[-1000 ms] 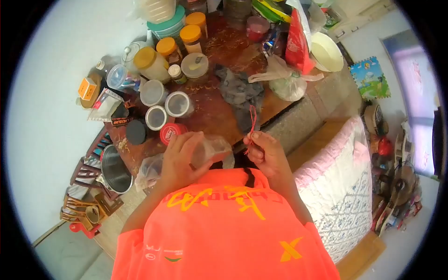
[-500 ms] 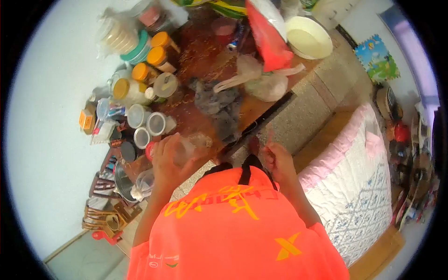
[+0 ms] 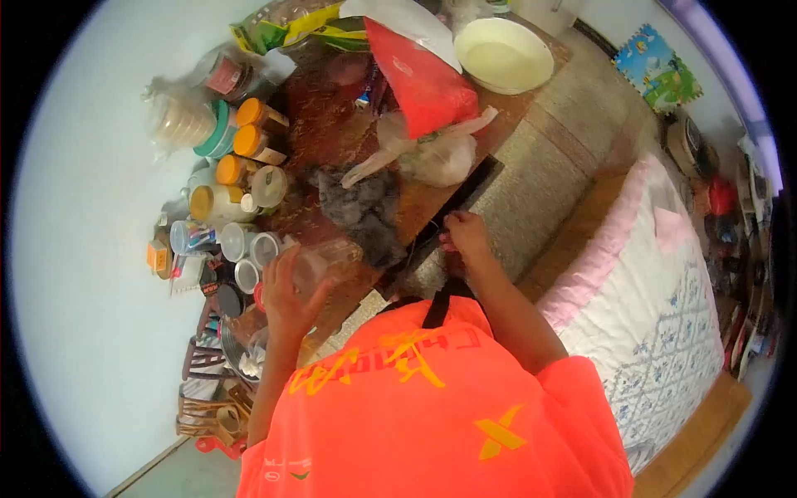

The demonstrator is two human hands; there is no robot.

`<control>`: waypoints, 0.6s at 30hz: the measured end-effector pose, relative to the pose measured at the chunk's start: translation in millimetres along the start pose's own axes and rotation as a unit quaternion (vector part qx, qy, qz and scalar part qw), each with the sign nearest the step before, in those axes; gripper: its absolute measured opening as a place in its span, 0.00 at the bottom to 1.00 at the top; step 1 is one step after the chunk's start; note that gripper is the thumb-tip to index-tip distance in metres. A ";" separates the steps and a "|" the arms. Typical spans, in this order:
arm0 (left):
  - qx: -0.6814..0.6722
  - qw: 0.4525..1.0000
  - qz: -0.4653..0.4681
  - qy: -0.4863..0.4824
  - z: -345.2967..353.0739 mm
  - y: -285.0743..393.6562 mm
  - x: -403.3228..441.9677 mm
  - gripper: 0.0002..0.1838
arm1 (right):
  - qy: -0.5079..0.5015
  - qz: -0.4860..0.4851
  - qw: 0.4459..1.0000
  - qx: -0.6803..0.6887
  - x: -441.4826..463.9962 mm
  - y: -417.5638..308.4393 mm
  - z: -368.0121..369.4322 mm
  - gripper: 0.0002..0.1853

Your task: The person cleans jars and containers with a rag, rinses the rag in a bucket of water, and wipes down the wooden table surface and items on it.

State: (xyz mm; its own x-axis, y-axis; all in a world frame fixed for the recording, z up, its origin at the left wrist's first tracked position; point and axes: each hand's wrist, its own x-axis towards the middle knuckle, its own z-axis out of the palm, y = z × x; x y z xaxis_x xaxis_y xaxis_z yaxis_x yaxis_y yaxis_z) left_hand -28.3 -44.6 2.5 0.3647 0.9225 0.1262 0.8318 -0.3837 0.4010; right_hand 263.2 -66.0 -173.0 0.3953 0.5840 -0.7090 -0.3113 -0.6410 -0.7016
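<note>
My left hand (image 3: 286,295) is at the near left corner of the wooden table, its fingers and thumb curved round a clear plastic container (image 3: 332,259) that lies on its side. My right hand (image 3: 465,236) is closed at the table's front edge, close to a dark strip (image 3: 477,187) along that edge. What its curled fingers hold, if anything, is hidden. Between the hands, a crumpled grey cloth (image 3: 365,212) lies on the tabletop. Just beyond it rests a knotted translucent plastic bag (image 3: 444,159).
Jars with orange lids (image 3: 249,141) and several clear tubs (image 3: 266,247) crowd the table's left side. A red bag (image 3: 419,79) and a cream basin (image 3: 505,56) stand at the back. A quilted cover (image 3: 639,332) is on my right, wooden chairs (image 3: 203,411) lower left.
My right hand has moved forward to the table's front edge, and its fingers have curled in. My left hand stays round the clear container. The view has shifted slightly.
</note>
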 end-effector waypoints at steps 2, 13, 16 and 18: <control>-0.015 1.000 -0.014 0.007 -1.3 0.8 -0.5 0.35 | -0.009 -0.011 1.000 -0.010 -1.7 11.2 -12.2 0.14; 0.031 0.996 -0.035 0.081 -2.9 -20.4 -14.8 0.35 | -0.184 -0.578 0.696 -0.385 -50.3 -86.5 76.7 0.32; 0.064 0.991 -0.026 0.114 -14.3 -25.0 -16.9 0.36 | -0.189 -0.579 0.655 -0.448 -0.7 -70.4 117.3 0.38; 0.054 0.988 -0.077 0.120 -26.3 -24.4 -19.0 0.36 | -0.187 -0.585 0.632 -0.472 11.1 -67.9 134.5 0.38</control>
State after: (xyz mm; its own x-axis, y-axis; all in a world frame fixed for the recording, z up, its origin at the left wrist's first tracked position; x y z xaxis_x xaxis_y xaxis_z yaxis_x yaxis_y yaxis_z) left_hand -66.5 -51.7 14.2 0.1303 0.9487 0.2882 0.9143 -0.2274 0.3351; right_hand 172.5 51.0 -142.9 -0.4087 0.8976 0.1653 0.7301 0.4302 -0.5309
